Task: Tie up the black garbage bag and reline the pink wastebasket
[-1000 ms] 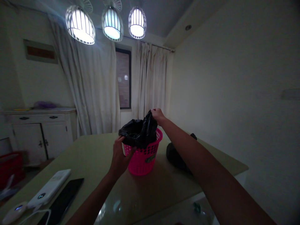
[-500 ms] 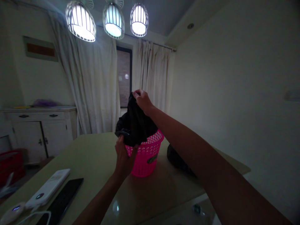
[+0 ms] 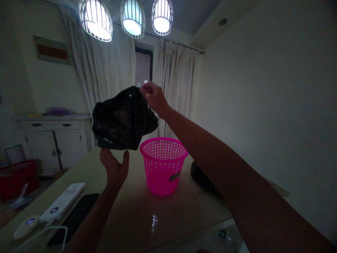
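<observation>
A dim room is seen, lit by three caged pendant lamps [image 3: 131, 19] in front of pale curtains [image 3: 110, 80]; a white sideboard [image 3: 52, 140] stands at the left wall. The glossy tabletop [image 3: 137, 218] fills the foreground. On it, near its middle, a pink perforated basket [image 3: 163, 165] stands upright and unlined, with a dark object [image 3: 201, 177] just behind it to the right. A black plastic bag [image 3: 122, 119] is held in the air, above and to the left of the basket, clear of its rim. Its top edge is pinched by the right hand [image 3: 154, 96], so the bag hangs slack. The left hand [image 3: 114, 168] is opened, palm up, just beneath the bag's bottom, apparently to steady it; contact cannot be confirmed. At the near left edge lie a white power bank [image 3: 63, 202], a dark phone [image 3: 75, 219] and a small white device [image 3: 26, 226].
</observation>
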`<action>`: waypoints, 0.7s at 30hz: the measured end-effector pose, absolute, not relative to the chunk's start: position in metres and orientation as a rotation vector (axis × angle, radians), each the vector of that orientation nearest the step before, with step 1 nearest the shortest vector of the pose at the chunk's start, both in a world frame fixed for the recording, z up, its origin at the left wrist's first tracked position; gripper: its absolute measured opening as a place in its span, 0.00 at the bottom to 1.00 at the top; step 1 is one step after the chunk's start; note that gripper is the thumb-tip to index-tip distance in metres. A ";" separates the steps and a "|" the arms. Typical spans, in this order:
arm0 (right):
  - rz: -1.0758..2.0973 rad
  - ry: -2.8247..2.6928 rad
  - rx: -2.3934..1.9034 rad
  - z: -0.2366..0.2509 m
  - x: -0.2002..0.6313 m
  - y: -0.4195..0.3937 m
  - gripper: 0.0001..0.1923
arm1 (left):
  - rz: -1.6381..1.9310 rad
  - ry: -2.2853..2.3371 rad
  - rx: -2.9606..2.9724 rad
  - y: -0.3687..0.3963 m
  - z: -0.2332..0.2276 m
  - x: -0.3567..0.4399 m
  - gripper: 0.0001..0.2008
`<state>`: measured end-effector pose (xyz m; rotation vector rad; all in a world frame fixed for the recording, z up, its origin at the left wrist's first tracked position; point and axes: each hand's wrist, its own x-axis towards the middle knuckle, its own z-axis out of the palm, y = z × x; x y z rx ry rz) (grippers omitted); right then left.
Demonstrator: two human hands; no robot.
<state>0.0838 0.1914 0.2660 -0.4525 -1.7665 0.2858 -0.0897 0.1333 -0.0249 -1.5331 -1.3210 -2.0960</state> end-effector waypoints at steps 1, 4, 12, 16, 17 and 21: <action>0.281 -1.810 -0.546 0.254 0.082 0.193 0.03 | -2.184 -1.338 -1.545 0.134 -0.030 -0.096 0.49; 0.283 -1.952 -0.760 0.217 0.077 0.197 0.04 | -2.483 -1.284 -1.640 0.133 -0.046 -0.106 0.55; 0.077 -2.230 -1.038 0.154 0.080 0.208 0.02 | -2.703 -1.495 -1.464 0.143 -0.095 -0.115 0.43; 0.024 -2.229 -1.170 0.146 0.118 0.217 0.06 | -2.666 -1.672 -1.246 0.145 -0.128 -0.122 0.35; -0.016 -2.201 -1.242 0.145 0.135 0.220 0.07 | -2.647 -1.717 -1.212 0.145 -0.134 -0.124 0.34; -0.183 -2.020 -1.566 0.137 0.227 0.225 0.10 | -2.607 -1.826 -1.196 0.152 -0.147 -0.128 0.33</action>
